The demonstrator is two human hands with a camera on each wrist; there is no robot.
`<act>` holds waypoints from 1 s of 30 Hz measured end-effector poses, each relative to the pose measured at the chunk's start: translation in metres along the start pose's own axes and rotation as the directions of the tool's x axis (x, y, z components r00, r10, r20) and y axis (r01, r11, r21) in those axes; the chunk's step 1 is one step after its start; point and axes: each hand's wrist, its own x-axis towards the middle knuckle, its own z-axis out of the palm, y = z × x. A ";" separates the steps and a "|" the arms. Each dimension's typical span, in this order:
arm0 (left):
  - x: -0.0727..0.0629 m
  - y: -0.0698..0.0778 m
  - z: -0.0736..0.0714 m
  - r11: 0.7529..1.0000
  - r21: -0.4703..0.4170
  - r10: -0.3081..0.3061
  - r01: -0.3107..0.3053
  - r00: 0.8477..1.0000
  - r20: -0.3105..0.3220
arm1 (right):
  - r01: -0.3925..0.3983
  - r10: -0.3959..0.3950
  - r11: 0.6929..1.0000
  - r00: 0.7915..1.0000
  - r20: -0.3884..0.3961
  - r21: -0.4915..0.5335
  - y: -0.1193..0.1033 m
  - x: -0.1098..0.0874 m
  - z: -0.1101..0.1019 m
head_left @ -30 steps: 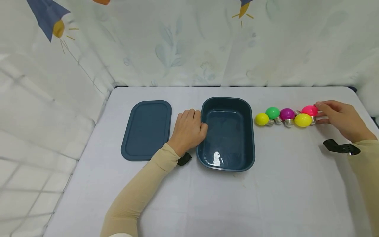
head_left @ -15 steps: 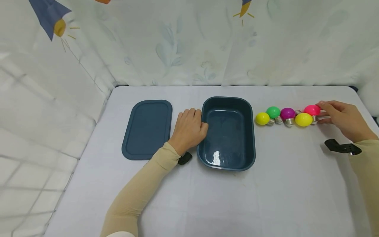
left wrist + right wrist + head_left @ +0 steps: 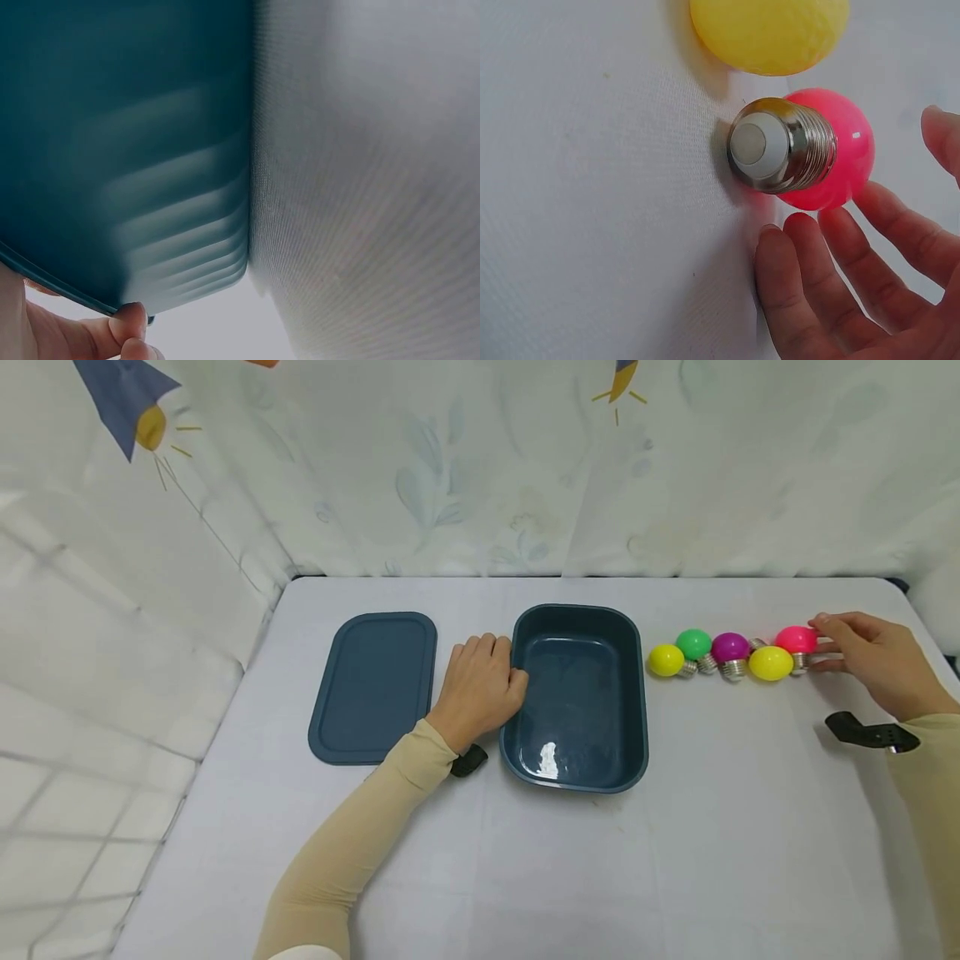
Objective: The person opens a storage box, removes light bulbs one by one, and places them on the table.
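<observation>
My left hand (image 3: 482, 683) holds the left rim of a dark blue plastic box (image 3: 573, 777); in the left wrist view its fingertips (image 3: 129, 322) curl over the rim. At the right, my right hand (image 3: 885, 660) reaches round a pink light bulb (image 3: 795, 639). In the right wrist view its fingertips lie right at the pink glass, while the thumb stands apart from it. The bulb lies with its metal screw base toward the near side. Beside it is a yellow bulb (image 3: 771, 663). Further left lie a purple bulb (image 3: 731, 647), a green bulb (image 3: 693, 643) and a smaller yellow bulb (image 3: 665, 660).
A flat blue lid (image 3: 372, 689) lies left of the box, partly behind the left forearm. Another bulb's metal base (image 3: 757, 644) shows between the purple and pink bulbs. The white-covered table (image 3: 562, 877) meets a patterned curtain (image 3: 517, 468) at its back edge.
The pink bulb and my right hand have shifted slightly to the right, away from the large yellow bulb. My left hand keeps its grip on the box.
</observation>
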 end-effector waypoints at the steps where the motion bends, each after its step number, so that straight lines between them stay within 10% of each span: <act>1: -0.001 0.000 0.000 1.000 -0.001 0.001 -0.001 1.000 0.000 | -0.004 0.004 1.000 1.000 -0.002 -0.002 0.000 -0.001 0.001; 30: -0.009 -0.010 -0.004 0.994 -0.052 -0.093 0.099 0.990 0.104 | -0.019 0.020 1.000 0.999 -0.040 0.011 0.014 -0.010 0.004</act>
